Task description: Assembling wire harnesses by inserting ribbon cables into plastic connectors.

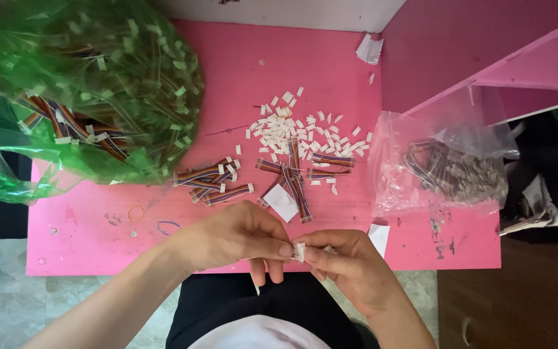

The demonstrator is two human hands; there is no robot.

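Observation:
My left hand (234,240) and my right hand (347,262) meet at the front edge of the pink table (85,226). Between their fingertips they pinch one small white connector (298,251). Beyond them on the table lies a scatter of small white connectors (295,129). Short multicoloured ribbon cables lie in two groups, one to the left (211,181) and one in the middle (298,174). A small white square piece (282,201) rests among the middle cables.
A large green plastic bag (92,84) full of ribbon cables covers the table's back left. A clear plastic bag (447,168) with more cables sits at the right. A pink shelf (524,64) rises at the far right. A rubber band (136,212) lies near the front.

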